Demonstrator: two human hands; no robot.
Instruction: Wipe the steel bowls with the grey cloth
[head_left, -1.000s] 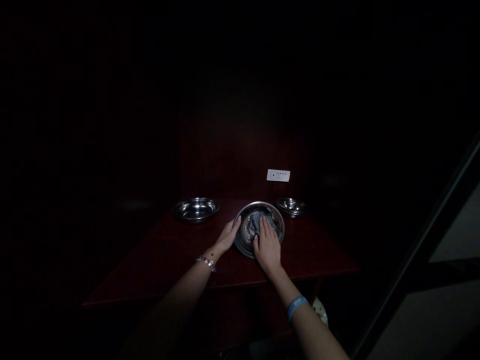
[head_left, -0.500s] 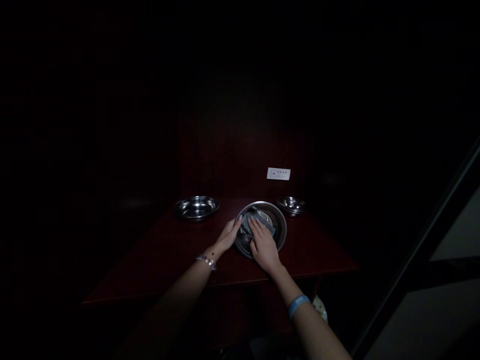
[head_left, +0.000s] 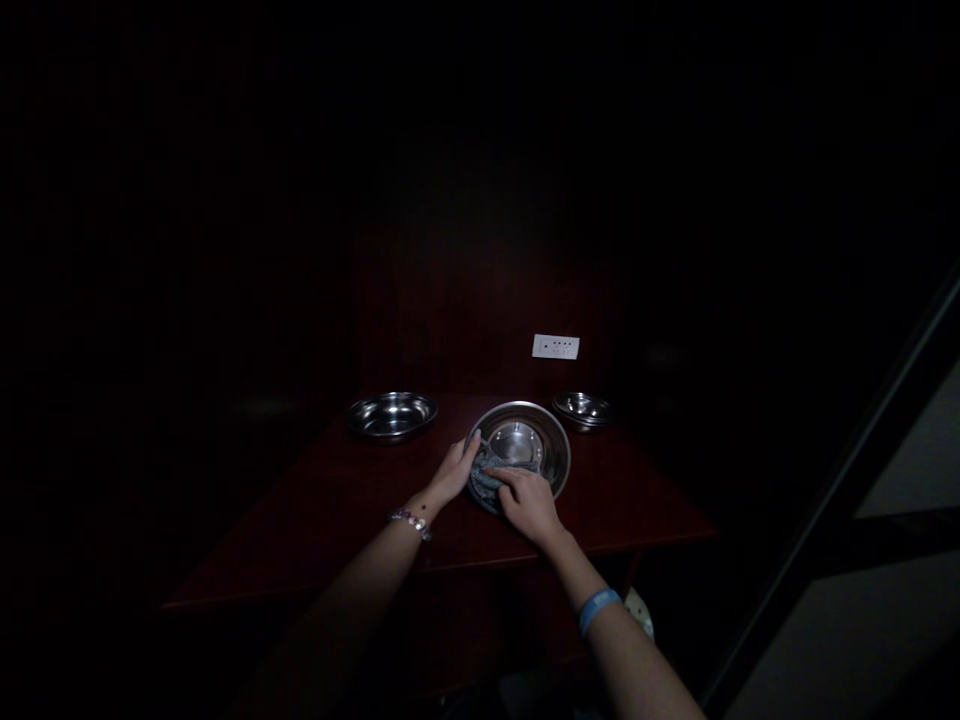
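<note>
A shiny steel bowl (head_left: 556, 450) is tilted toward me above the dark red table. My left hand (head_left: 453, 472) grips its left rim, thumb over the edge and the other fingers hidden behind. Inside the bowl, my right hand (head_left: 529, 503) presses a crumpled grey cloth (head_left: 489, 478) against the lower left wall. The index finger points left along the cloth, while the remaining fingers are curled. Bare metal shows at the bowl's bottom and right side.
To the left on the red table (head_left: 337, 530) sits a wide steel dish (head_left: 393, 416). Smaller stacked steel bowls (head_left: 583, 410) stand at the back right. A white socket panel (head_left: 556, 347) is on the back wall. A dark-framed panel (head_left: 825, 510) slants along the right.
My right hand has drawn the cloth down and left from the bowl's middle, uncovering its shiny bottom. The left hand keeps its hold on the rim.
</note>
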